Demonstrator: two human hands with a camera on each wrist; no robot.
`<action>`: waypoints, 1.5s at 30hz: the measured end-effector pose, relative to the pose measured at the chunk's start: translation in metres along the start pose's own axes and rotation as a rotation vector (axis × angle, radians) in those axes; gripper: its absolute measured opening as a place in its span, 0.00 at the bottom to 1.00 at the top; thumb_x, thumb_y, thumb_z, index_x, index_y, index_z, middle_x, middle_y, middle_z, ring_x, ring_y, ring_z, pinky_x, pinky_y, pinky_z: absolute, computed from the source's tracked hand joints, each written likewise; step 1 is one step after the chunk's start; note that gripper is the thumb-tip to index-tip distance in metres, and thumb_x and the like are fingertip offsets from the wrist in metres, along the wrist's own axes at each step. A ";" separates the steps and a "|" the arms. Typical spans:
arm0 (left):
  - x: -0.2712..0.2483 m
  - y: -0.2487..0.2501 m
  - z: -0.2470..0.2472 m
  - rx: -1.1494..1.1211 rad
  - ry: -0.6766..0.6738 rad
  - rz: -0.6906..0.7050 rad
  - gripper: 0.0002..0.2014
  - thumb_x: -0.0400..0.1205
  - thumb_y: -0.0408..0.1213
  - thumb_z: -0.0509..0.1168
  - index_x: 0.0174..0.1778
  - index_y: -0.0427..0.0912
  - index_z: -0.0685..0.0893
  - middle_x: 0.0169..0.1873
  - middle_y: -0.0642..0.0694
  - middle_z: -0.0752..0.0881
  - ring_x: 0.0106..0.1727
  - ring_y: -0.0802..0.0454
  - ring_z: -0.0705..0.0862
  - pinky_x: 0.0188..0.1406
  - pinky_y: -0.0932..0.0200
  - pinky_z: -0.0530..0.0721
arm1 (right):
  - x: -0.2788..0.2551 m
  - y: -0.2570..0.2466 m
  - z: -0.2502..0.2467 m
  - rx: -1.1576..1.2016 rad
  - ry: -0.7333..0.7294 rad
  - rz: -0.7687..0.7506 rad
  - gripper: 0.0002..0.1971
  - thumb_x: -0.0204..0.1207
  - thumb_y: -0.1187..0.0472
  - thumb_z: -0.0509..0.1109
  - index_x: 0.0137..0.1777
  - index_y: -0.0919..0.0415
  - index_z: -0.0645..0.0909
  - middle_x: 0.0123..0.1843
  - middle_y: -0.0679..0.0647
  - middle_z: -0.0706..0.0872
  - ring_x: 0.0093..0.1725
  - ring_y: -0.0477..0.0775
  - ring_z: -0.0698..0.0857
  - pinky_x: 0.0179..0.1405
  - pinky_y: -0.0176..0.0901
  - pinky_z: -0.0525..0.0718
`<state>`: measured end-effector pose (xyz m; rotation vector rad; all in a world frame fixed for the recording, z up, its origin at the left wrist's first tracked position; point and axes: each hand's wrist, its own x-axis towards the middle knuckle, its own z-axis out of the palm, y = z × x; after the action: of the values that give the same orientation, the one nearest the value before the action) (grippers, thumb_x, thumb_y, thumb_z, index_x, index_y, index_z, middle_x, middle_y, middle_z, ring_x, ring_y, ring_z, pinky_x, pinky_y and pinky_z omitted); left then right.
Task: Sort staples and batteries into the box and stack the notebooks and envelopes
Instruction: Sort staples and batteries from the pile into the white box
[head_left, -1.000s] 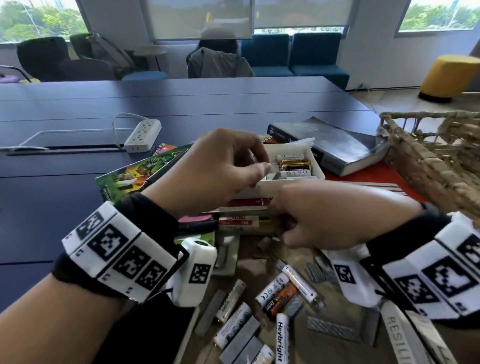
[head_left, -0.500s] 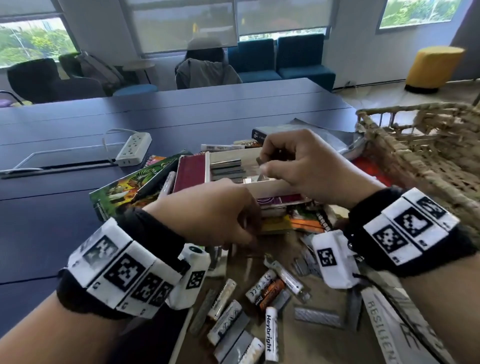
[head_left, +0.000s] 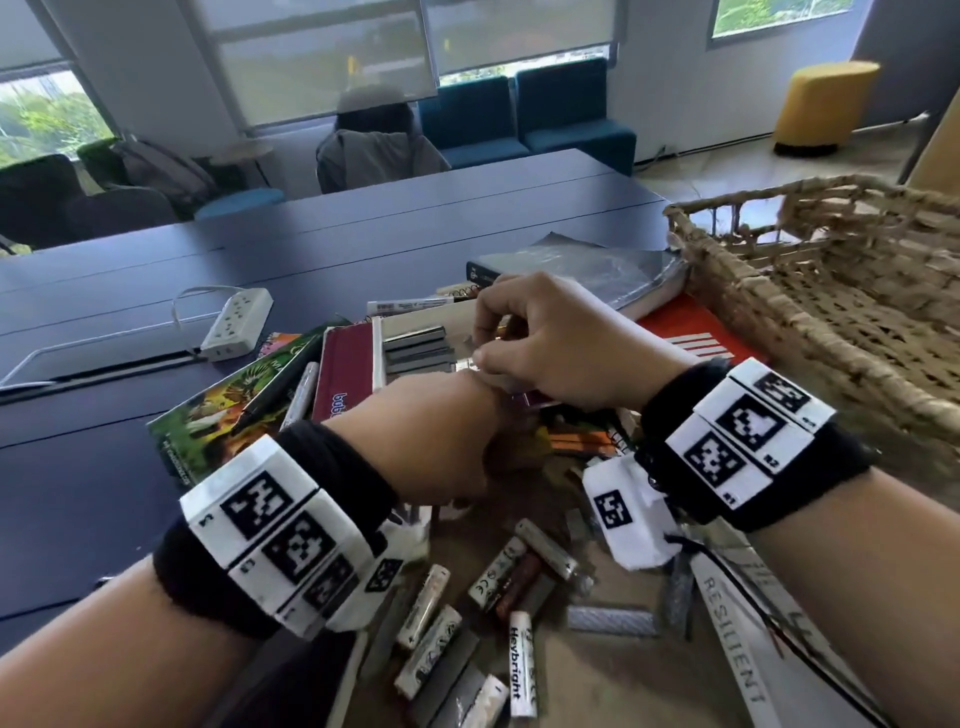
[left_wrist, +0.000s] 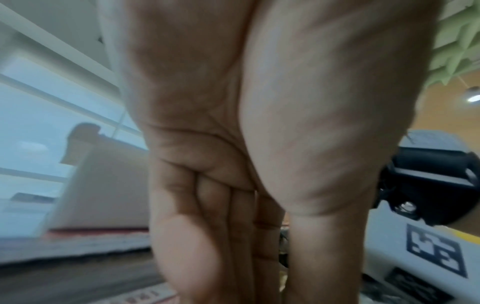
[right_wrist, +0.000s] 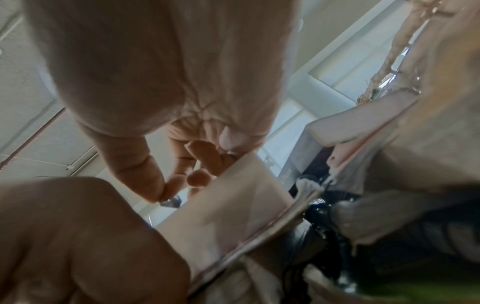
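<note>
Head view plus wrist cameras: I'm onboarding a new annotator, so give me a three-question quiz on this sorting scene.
1. True or false: staple strips already lie in the white box.
2. What does the right hand pinch over the box? A) a battery B) a small grey staple piece C) a marker
3. Fill in: the loose batteries lie on the brown surface, on the person's side of the ____ hand.

Key: 1 true; 2 B; 3 left
</note>
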<state>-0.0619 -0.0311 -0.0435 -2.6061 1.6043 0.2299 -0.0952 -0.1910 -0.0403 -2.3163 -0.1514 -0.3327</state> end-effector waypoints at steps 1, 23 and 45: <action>0.001 0.001 0.000 0.025 0.005 0.016 0.13 0.75 0.48 0.72 0.55 0.59 0.82 0.42 0.57 0.78 0.40 0.48 0.80 0.40 0.48 0.88 | 0.000 0.000 0.000 -0.003 -0.003 0.002 0.05 0.71 0.62 0.77 0.37 0.53 0.85 0.43 0.49 0.90 0.43 0.49 0.87 0.47 0.52 0.88; -0.014 -0.021 -0.009 -0.695 0.061 0.030 0.05 0.80 0.33 0.75 0.46 0.49 0.89 0.36 0.48 0.89 0.35 0.54 0.85 0.37 0.59 0.83 | 0.003 0.010 -0.003 0.041 0.006 -0.033 0.04 0.76 0.63 0.76 0.40 0.58 0.86 0.32 0.45 0.84 0.31 0.39 0.77 0.35 0.33 0.74; -0.005 -0.049 0.011 -1.210 0.817 -0.209 0.06 0.84 0.31 0.71 0.56 0.41 0.88 0.32 0.51 0.89 0.26 0.56 0.79 0.27 0.69 0.77 | 0.007 0.011 0.001 0.179 0.052 0.023 0.08 0.80 0.64 0.78 0.56 0.54 0.87 0.40 0.55 0.91 0.35 0.50 0.85 0.39 0.52 0.86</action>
<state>-0.0214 -0.0035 -0.0546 -4.2018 1.6085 0.1399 -0.0858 -0.1977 -0.0472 -2.1295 -0.1236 -0.3530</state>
